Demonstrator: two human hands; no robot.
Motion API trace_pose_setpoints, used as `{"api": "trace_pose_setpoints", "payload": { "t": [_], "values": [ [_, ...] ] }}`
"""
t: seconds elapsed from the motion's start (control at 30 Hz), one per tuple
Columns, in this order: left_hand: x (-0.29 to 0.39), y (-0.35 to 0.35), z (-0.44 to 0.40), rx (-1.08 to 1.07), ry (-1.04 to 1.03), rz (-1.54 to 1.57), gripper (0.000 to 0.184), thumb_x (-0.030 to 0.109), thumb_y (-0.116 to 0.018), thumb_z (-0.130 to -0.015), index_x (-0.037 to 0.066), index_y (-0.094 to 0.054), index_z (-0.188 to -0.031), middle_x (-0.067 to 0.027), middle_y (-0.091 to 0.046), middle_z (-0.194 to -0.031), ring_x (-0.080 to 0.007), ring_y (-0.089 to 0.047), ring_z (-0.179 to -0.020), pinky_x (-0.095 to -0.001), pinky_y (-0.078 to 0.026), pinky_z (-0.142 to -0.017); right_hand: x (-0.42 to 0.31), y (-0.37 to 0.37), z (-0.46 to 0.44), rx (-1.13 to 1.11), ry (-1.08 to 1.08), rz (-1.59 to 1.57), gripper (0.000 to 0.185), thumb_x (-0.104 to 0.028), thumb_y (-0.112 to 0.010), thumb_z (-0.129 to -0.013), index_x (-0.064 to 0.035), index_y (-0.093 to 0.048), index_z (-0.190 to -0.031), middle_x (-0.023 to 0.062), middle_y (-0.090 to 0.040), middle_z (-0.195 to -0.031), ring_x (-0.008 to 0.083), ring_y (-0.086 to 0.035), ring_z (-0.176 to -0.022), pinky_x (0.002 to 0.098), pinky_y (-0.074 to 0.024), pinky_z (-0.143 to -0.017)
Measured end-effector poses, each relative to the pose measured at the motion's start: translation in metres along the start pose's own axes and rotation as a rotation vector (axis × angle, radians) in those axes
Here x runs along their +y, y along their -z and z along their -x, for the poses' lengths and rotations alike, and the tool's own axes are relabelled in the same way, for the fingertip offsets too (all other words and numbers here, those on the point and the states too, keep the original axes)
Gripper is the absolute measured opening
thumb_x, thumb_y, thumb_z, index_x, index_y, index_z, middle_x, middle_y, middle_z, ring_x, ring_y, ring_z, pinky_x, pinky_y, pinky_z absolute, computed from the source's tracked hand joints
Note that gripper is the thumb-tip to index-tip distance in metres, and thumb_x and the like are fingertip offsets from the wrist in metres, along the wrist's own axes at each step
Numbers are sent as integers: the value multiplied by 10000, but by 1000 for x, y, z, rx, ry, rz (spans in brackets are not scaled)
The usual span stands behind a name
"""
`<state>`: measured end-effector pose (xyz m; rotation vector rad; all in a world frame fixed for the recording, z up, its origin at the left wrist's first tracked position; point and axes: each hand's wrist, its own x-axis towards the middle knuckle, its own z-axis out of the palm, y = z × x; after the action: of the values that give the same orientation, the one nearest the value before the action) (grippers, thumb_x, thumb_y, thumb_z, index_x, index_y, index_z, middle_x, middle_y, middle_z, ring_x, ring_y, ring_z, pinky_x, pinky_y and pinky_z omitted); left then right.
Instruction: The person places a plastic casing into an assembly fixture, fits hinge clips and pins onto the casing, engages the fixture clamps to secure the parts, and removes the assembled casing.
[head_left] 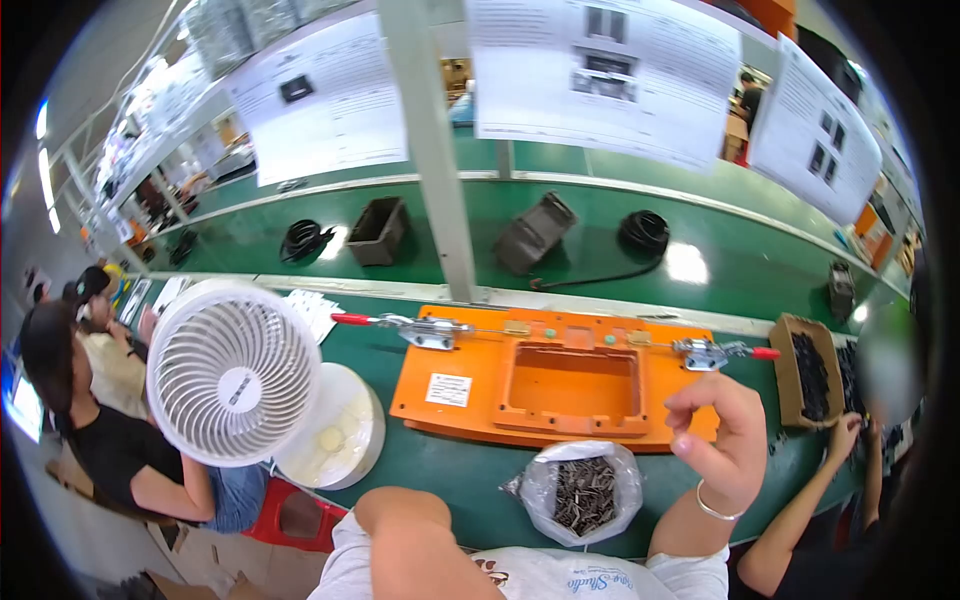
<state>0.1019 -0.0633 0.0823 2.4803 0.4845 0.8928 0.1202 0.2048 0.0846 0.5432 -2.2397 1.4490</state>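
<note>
My right hand (722, 432) is raised over the right end of the orange fixture (470, 385), its fingers curled and the thumb close to the fingertips. Whatever it may hold is too small or hidden to make out. My bent left arm (400, 525) shows at the bottom, but its hand is out of view. The fixture has a rectangular opening, a white label and a toggle clamp (430, 330) with a red handle on the left. A second toggle clamp (705, 352) sits just above my right hand. In front of the fixture stands a plastic bag (630, 490) of small dark metal pins (583, 495).
A white fan (237, 375) stands at the left. A cardboard box (790, 385) of black parts is at the right, beside a co-worker's hands (848, 435). Dark bins (378, 230) and coiled cables (643, 232) lie behind the upright post (425, 140). Another person (130, 440) sits at left.
</note>
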Motion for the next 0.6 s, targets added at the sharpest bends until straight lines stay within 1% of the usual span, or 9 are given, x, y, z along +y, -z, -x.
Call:
{"api": "trace_pose_setpoints", "payload": {
  "t": [0.03,0.17,0.27,0.33,0.37,0.43,0.47,0.53,0.6],
  "values": [
    [1,1,-1,-41,-7,3,385,434,-638,-823,64,-571,-906,-90,-600,-829,-264,-610,-805,-384,-445,-656,1,-2,-1,-31,5,7,298,-163,-751,-675,37,-629,-858,88,-606,-716,176,-599,-633,255,-463,-600],
    [6,0,0,-38,-34,26,388,414,-644,-815,52,-584,-940,-113,-612,-871,-279,-605,-835,-398,-452,-698,1,-8,-2,-97,8,30,343,-202,-759,-672,36,-640,-889,98,-617,-733,181,-602,-651,258,-474,-598],
    [8,-6,3,29,-96,87,330,340,-597,-853,33,-599,-974,-132,-618,-902,-301,-599,-873,-419,-456,-755,0,-9,-3,-132,15,60,357,-228,-756,-672,30,-641,-891,97,-619,-732,183,-601,-654,262,-472,-601],
    [9,-10,-1,-41,-180,91,252,236,-538,-870,20,-610,-977,-155,-612,-930,-317,-588,-928,-436,-453,-805,0,-12,-2,-134,11,61,375,-266,-752,-684,24,-641,-893,93,-620,-727,183,-599,-652,261,-464,-599],
    [10,-10,-2,-36,-173,84,252,236,-538,-870,20,-610,-977,-155,-612,-930,-317,-588,-928,-436,-453,-805,-1,-13,-2,-137,-1,65,386,-283,-752,-691,24,-640,-895,90,-622,-726,183,-598,-652,263,-458,-602],
    [12,-8,-4,-207,-322,132,227,161,-489,-868,18,-618,-987,-168,-603,-999,-329,-575,-965,-442,-444,-843,-1,-14,-2,-148,-14,65,397,-301,-752,-698,23,-639,-898,87,-623,-725,184,-597,-651,265,-452,-605],
    [14,-7,-4,-202,-319,128,227,161,-489,-868,18,-618,-987,-168,-603,-999,-329,-575,-965,-442,-444,-843,-1,-14,-1,-154,-6,80,413,-318,-756,-700,23,-640,-903,86,-624,-725,186,-596,-651,269,-446,-607],
    [20,-5,-2,-205,-285,169,256,172,-534,-837,17,-627,-1019,-176,-591,-1090,-338,-561,-1018,-439,-431,-886,-1,-14,0,-162,1,94,429,-334,-760,-702,23,-640,-907,84,-625,-726,188,-595,-651,273,-441,-610],
    [23,-4,-2,-194,-256,146,275,201,-571,-820,19,-631,-1018,-168,-590,-1101,-337,-561,-1022,-442,-428,-892,-1,-13,0,-182,-12,101,457,-359,-768,-697,20,-645,-921,80,-629,-730,195,-595,-660,285,-434,-632]
  ]
}}
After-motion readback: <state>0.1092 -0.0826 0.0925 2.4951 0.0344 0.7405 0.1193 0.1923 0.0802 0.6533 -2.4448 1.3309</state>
